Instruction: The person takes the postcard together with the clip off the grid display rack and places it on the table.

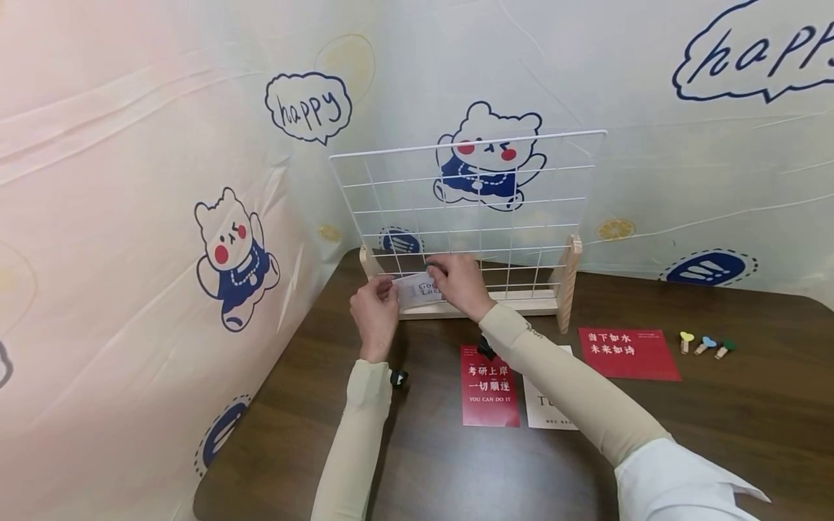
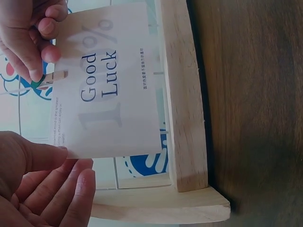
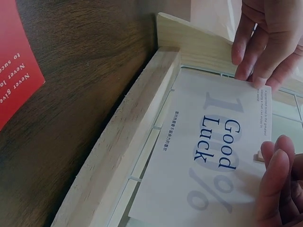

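Observation:
A white "Good Luck" card (image 1: 412, 293) lies against the lower part of a white wire grid (image 1: 480, 217). My left hand (image 1: 376, 318) pinches its upper left corner between thumb and fingers. At the card's top edge, my right hand (image 1: 461, 284) pinches a small wooden clip with a green top (image 2: 58, 75); its wooden end overlaps the card in the left wrist view. From the right wrist camera, the card's print (image 3: 218, 142) shows plainly, while my right fingers (image 3: 277, 175) hide most of the clip.
The grid stands in a wooden base (image 1: 515, 307) with two side posts. Two red cards (image 1: 490, 405) (image 1: 630, 365) and a white card (image 1: 547, 412) lie on the dark table (image 1: 417, 470). Yellow, blue and green-topped clips (image 1: 706, 345) sit at the right. A printed curtain hangs behind.

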A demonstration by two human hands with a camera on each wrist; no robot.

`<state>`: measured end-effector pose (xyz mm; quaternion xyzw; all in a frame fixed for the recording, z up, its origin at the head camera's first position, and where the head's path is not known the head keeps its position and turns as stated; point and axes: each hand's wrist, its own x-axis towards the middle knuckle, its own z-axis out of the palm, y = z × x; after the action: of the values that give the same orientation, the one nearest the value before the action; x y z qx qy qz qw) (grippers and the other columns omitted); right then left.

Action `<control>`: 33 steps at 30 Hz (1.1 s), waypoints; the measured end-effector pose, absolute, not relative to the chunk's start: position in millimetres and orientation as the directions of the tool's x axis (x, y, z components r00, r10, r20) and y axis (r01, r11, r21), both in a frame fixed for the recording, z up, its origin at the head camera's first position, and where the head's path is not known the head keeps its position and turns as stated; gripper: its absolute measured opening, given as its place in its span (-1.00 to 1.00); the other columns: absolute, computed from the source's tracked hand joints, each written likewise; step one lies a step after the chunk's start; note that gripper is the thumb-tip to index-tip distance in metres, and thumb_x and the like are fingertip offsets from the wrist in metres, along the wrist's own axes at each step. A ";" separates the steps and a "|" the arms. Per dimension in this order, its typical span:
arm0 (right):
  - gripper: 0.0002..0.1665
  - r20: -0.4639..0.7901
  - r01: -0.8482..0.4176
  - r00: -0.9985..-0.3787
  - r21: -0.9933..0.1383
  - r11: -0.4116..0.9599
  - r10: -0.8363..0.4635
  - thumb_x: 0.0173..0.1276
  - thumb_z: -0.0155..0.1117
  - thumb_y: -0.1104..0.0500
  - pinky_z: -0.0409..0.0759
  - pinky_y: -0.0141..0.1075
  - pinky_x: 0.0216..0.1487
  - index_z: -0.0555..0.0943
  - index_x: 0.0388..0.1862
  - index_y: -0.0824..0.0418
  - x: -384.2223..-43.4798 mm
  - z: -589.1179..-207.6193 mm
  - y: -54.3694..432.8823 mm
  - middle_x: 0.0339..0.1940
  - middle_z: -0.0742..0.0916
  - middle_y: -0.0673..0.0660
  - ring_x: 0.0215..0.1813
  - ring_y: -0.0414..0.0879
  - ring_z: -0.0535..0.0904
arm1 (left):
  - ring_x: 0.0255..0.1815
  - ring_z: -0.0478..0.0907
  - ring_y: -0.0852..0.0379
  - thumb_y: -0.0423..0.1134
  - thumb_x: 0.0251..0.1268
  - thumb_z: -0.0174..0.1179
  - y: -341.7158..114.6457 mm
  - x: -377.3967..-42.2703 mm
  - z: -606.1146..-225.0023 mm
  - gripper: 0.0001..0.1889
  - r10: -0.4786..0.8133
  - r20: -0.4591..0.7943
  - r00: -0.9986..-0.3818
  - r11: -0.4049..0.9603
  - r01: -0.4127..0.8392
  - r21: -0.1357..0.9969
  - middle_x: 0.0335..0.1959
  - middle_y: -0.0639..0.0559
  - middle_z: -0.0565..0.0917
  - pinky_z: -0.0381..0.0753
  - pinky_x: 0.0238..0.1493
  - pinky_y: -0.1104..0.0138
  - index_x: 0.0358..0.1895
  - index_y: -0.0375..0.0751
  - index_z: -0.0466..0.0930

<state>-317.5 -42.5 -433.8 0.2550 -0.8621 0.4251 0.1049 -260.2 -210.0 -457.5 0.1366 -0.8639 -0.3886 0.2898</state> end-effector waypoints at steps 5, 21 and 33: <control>-0.73 0.413 -0.539 -0.842 -0.666 0.516 -0.346 0.53 0.27 0.26 0.59 -0.42 -0.58 0.77 0.11 0.27 -317.4 -432.5 -43.0 -0.34 0.84 0.20 -0.59 -0.16 0.65 | -0.17 0.83 -0.08 -0.30 0.40 0.34 -211.1 -259.9 -456.1 -0.86 -0.464 0.389 -0.796 0.664 -0.021 0.747 -0.14 -0.16 0.86 0.74 0.00 0.03 -0.09 -0.21 0.82; -0.73 0.417 -0.525 -0.851 -0.679 0.513 -0.318 0.52 0.26 0.26 0.55 -0.43 -0.61 0.79 0.08 0.27 -317.1 -428.3 -44.3 -0.34 0.85 0.23 -0.64 -0.15 0.63 | -0.16 0.83 -0.07 -0.27 0.40 0.35 -211.2 -259.0 -454.1 -0.86 -0.463 0.385 -0.798 0.665 -0.026 0.746 -0.14 -0.15 0.86 0.70 0.06 0.00 -0.09 -0.20 0.82; -0.76 0.456 -0.543 -0.840 -0.721 0.431 -0.296 0.52 0.27 0.28 0.56 -0.42 -0.65 0.80 0.02 0.32 -314.8 -421.1 -38.9 -0.44 0.82 0.21 -0.67 -0.17 0.59 | -0.13 0.82 -0.12 -0.29 0.40 0.35 -211.7 -255.1 -448.3 -0.85 -0.458 0.382 -0.803 0.660 -0.020 0.751 -0.12 -0.16 0.86 0.66 0.11 -0.05 -0.07 -0.21 0.82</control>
<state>-314.8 -38.9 -421.1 0.2509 -0.8357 0.4705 0.1313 -255.1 -211.7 -448.3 0.1378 -0.8663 -0.3884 0.2822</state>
